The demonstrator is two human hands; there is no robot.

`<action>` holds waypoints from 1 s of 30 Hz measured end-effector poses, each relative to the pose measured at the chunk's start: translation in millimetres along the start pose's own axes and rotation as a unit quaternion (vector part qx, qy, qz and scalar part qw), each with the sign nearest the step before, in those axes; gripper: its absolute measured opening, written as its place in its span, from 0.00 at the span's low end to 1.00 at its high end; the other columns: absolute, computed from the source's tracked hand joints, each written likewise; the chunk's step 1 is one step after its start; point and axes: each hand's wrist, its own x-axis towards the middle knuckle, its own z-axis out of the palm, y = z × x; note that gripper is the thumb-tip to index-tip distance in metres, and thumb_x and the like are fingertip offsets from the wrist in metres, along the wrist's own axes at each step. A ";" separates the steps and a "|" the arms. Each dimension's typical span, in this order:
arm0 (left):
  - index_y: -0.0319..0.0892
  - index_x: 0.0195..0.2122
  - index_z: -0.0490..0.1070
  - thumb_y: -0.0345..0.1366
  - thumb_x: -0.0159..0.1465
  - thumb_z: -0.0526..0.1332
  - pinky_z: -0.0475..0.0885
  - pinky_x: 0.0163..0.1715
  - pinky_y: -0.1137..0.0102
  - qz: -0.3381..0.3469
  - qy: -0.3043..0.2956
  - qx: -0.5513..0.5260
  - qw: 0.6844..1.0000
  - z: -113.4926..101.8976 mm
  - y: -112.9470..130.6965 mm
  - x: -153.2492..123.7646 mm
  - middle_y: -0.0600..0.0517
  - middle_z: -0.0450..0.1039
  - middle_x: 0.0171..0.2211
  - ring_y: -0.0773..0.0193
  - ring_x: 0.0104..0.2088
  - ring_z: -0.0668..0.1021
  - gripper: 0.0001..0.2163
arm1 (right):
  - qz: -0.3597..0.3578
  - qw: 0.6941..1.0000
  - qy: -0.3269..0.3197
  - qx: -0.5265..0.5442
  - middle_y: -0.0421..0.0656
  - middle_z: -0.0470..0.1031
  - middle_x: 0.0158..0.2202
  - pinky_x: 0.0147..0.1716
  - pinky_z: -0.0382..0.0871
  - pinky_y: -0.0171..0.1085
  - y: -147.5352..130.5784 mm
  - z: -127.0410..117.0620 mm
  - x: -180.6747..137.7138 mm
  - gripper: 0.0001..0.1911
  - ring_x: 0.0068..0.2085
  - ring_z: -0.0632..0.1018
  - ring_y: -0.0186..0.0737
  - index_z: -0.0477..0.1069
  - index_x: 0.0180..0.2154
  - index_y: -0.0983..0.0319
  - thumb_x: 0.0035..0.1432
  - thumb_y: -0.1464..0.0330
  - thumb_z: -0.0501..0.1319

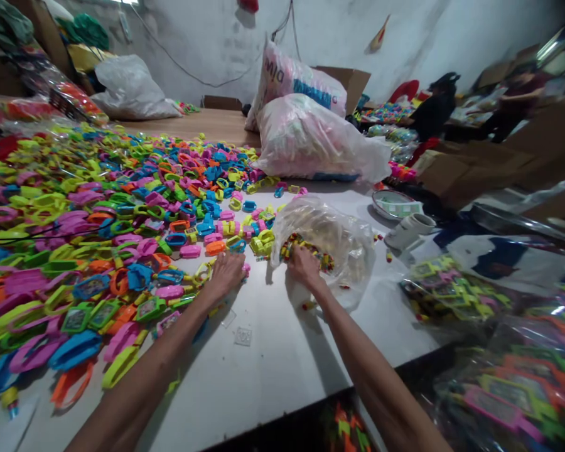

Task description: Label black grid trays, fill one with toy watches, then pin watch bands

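Note:
My left hand [226,271] rests palm down on the white table [273,351] at the edge of a big heap of coloured plastic frames [98,220]; its fingers curl over small pieces I cannot name. My right hand [304,265] reaches into the mouth of a clear plastic bag [339,242] holding small multicoloured bits [311,248]. Its fingers are buried among them and hidden. A small clear square piece [243,336] lies on the table between my arms.
Two large stuffed plastic sacks [311,135] stand behind the bag, with a cardboard box [351,78] further back. A tape roll [417,225] and tray [395,204] lie at right. Bagged frames [499,376] fill the right side. A person [513,103] sits far right.

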 end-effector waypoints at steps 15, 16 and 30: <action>0.40 0.33 0.65 0.42 0.53 0.63 0.63 0.25 0.74 -0.099 0.027 -0.522 0.847 -21.0 27.2 -99.3 0.56 0.65 0.26 0.69 0.25 0.68 0.13 | -0.101 0.848 -0.197 0.482 0.37 0.70 0.22 0.15 0.60 0.29 -29.7 -20.0 -102.0 0.19 0.17 0.66 0.29 0.65 0.39 0.64 0.54 0.55 0.57; 0.40 0.33 0.66 0.42 0.54 0.63 0.64 0.26 0.73 -0.088 0.031 -0.511 0.855 -21.8 28.3 -103.3 0.55 0.66 0.27 0.69 0.26 0.68 0.12 | -0.100 0.827 -0.221 0.507 0.35 0.68 0.20 0.14 0.57 0.28 -36.1 -21.4 -108.6 0.20 0.16 0.65 0.28 0.65 0.41 0.64 0.52 0.57 0.60; 0.40 0.32 0.68 0.38 0.60 0.60 0.68 0.36 0.69 0.103 0.130 -0.354 0.920 -24.0 19.2 -121.4 0.49 0.71 0.33 0.63 0.35 0.74 0.07 | -0.145 0.839 -0.252 0.461 0.38 0.66 0.21 0.22 0.57 0.30 -57.1 -32.9 -128.3 0.17 0.22 0.64 0.29 0.76 0.32 0.65 0.54 0.57 0.59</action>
